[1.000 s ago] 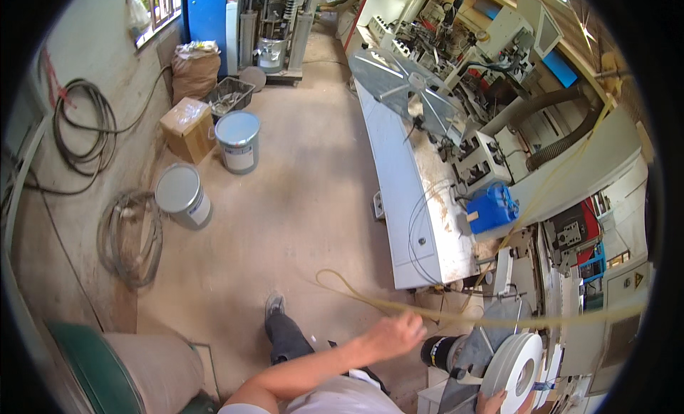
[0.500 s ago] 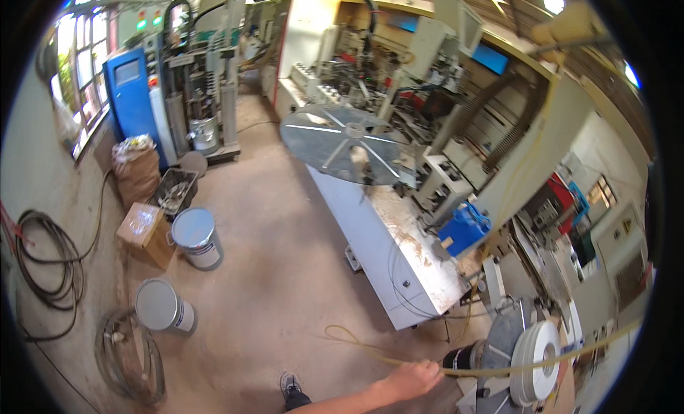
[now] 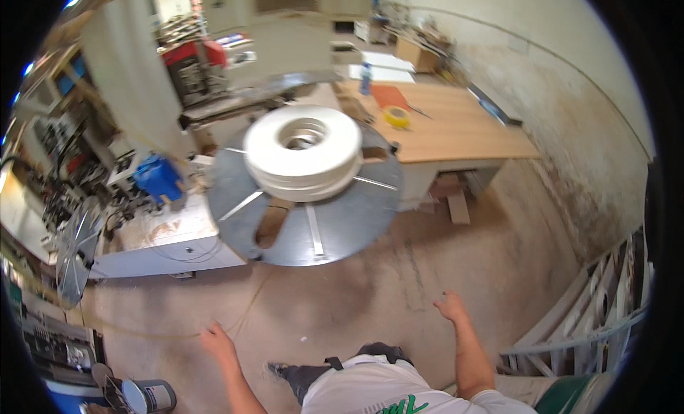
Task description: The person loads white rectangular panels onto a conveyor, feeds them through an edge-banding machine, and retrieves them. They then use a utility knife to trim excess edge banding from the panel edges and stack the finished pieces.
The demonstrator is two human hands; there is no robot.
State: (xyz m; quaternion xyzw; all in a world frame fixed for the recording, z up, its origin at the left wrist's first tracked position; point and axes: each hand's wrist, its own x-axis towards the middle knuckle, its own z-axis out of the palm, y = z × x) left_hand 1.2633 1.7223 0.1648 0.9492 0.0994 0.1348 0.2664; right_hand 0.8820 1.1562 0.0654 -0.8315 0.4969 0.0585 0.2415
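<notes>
My left hand [image 3: 216,338] is low and left of centre, its fingers closed around a thin yellowish strip [image 3: 149,334]. The strip sags away to the left, and a loop of it rises from the hand toward the round stand. My right hand [image 3: 450,307] hangs over the floor at the right, with fingers apart and nothing seen in it. Ahead of both hands, a round grey turntable [image 3: 345,232] with pale radial bars carries a thick white roll [image 3: 306,173]. Neither hand touches the turntable or the roll.
A wooden table [image 3: 463,140] stands behind the turntable, with a yellow tape roll [image 3: 396,117] on it. To the left are a white machine base [image 3: 171,251] and a blue jug [image 3: 158,177]. Metal frames [image 3: 570,325] lean at the right; a pail [image 3: 148,396] stands lower left.
My view has swung right, bringing the white roll and turntable to the middle. The left hand still grips the strip. My right hand has come into view.
</notes>
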